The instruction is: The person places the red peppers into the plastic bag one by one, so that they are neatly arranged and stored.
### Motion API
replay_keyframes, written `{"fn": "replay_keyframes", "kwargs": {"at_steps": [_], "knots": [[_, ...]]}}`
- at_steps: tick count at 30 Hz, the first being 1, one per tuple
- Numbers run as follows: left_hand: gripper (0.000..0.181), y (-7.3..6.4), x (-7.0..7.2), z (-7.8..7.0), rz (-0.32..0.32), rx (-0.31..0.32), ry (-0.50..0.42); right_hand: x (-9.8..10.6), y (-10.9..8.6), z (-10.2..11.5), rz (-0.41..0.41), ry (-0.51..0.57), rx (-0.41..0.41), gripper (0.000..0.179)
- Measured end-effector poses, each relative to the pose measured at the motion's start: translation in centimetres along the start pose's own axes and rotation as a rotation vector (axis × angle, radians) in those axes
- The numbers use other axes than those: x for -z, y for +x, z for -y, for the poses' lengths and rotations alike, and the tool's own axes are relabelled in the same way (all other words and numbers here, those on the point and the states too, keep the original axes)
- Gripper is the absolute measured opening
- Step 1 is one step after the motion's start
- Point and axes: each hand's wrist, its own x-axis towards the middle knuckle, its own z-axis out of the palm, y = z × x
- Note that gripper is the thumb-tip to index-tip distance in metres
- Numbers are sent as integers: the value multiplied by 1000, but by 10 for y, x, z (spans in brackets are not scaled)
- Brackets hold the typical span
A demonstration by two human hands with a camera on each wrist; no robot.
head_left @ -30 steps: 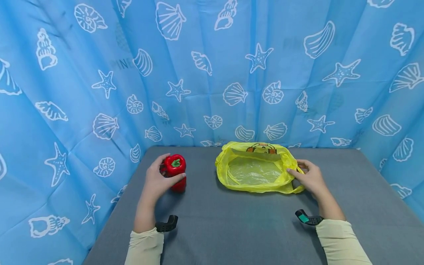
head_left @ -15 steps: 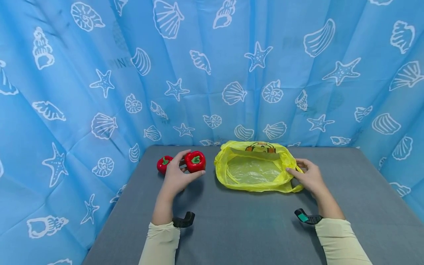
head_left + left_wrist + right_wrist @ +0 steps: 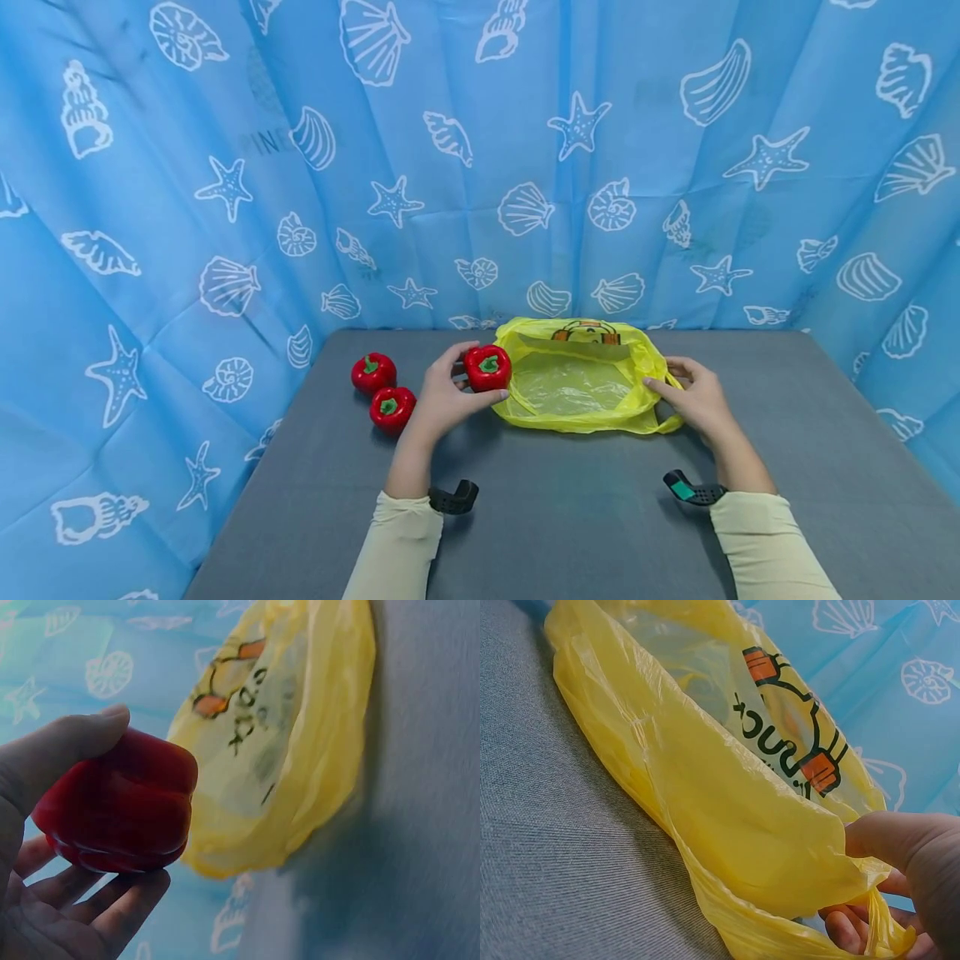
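Note:
My left hand grips a red bell pepper just above the table, at the left edge of an open yellow plastic bag. In the left wrist view the thumb lies on one side of the pepper and the fingers on the other. On the bag's right side my right hand pinches its rim. The right wrist view has the thumb over the yellow plastic, with fingers behind it near a handle loop. Through the mouth, the bag's see-through inside shows.
Two more red bell peppers, a rear one and a front one, stand on the grey table left of my left forearm. Close behind the table hangs a blue shell-print curtain.
My left hand has carried its pepper rightward, from beside the other peppers to the bag's left edge. Both standing peppers have come into full view. My right hand stays at the bag's rim.

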Motion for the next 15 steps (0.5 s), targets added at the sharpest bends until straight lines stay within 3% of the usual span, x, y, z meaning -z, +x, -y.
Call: {"fn": "replay_keyframes", "kwargs": {"at_steps": [6,15], "knots": [[85,10,-26,2,91,-24,-8,0,0,3,11,-3,-9,80],[82,20,-65,-13,194,-26,-26,-1,1,0,1,-12,-22,80]]}}
